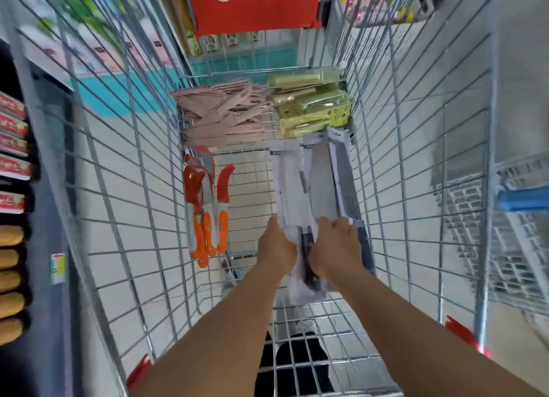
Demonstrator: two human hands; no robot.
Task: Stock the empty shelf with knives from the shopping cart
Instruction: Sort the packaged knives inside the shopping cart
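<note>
Head view: left hand [277, 245] and right hand [334, 249] both grip the carded knives [312, 188] (probably cleavers) in the shopping cart [124, 188]; orange-handled knives [208, 212] lie left of the left hand.

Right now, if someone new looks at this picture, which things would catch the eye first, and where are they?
Both hands, left hand and right hand, reach into the wire cart and grip the white-carded knives on its right side. The orange-handled knives lie along its left side. At the far end are pink knives and yellow-green packs.
</note>
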